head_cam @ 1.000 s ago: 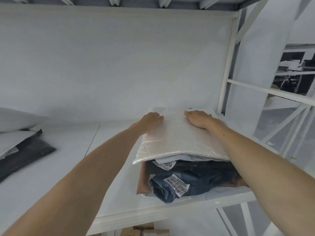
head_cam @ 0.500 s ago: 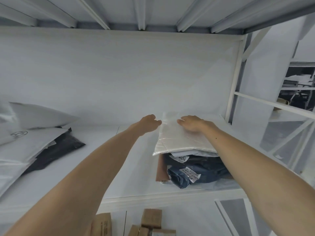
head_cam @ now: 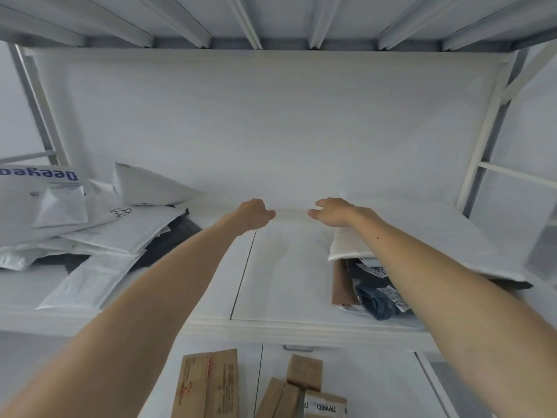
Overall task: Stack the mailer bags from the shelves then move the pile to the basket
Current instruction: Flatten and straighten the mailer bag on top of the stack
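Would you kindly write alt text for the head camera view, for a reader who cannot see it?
A person's left hand and right hand reach across a white shelf, close together near its back. A stack of mailer bags lies at right, a loose heap at left, cardboard boxes below.

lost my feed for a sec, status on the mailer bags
Left hand curled, empty; right hand open, empty. Stack on shelf at right, ungripped. Loose mailers at left, unstacked. Nothing blocking.
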